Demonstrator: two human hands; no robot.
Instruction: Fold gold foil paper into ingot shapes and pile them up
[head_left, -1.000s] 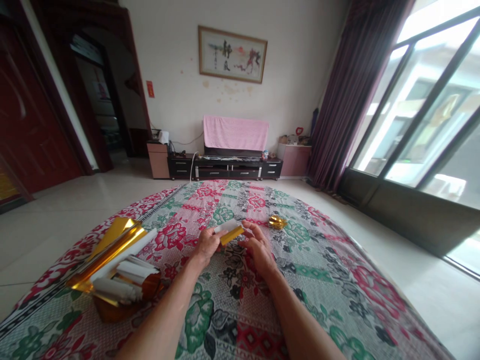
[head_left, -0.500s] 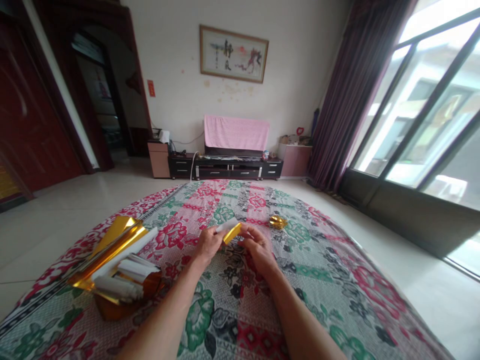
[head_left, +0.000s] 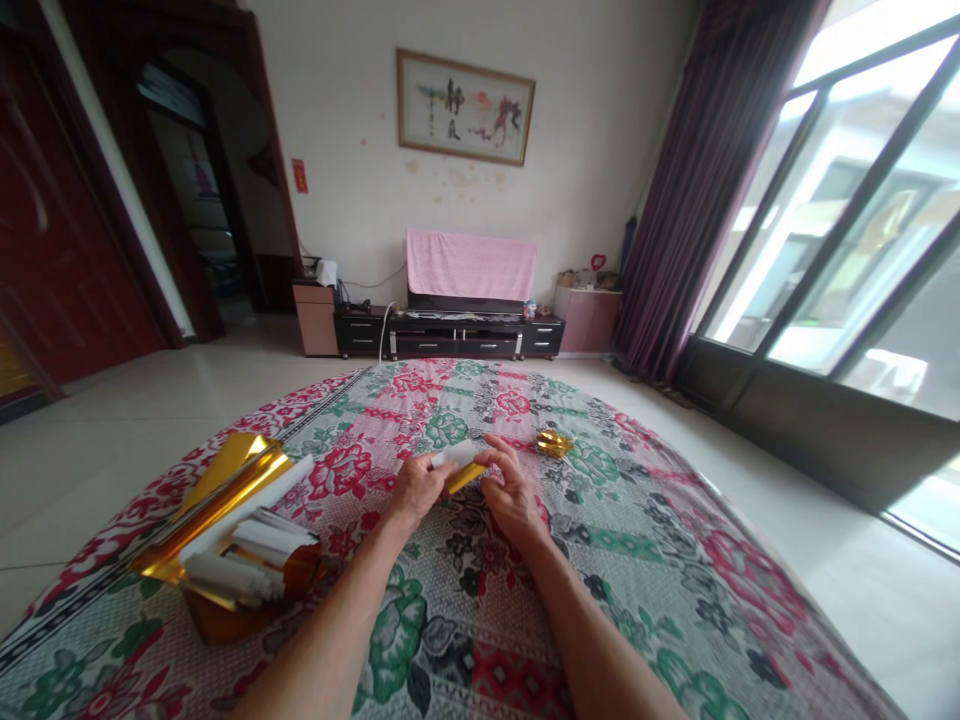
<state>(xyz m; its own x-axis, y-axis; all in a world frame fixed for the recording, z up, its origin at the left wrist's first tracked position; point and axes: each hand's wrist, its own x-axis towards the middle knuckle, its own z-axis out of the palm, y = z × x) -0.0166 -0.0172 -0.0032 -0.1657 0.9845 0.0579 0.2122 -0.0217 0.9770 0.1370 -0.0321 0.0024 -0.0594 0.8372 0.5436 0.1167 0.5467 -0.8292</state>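
Note:
A small piece of gold foil paper (head_left: pixel 456 454) with a white back is held low over the cloth, its gold edge folded up on the near side. My left hand (head_left: pixel 420 490) pinches its left end between thumb and fingers. At the right end, my right hand (head_left: pixel 514 492) has its fingers on the folded gold edge, with the index finger raised and the thumb below. Just beyond my right hand lies a crumpled or folded gold foil piece (head_left: pixel 555 444). To the left are gold foil sheets (head_left: pixel 232 490) and several white-backed rolled or folded papers (head_left: pixel 236 575).
A patterned floral cloth (head_left: pixel 630 590) covers the round surface in front of me. Beyond it stand a low black TV cabinet (head_left: pixel 457 343) and a pink cloth (head_left: pixel 472 265) over a screen. A purple curtain (head_left: pixel 675 200) and large windows are at the right.
The right index finger has lifted and my right fingers have shifted along the folded gold edge. The gold strip now shows narrower and more of the white side shows. My left hand keeps its hold.

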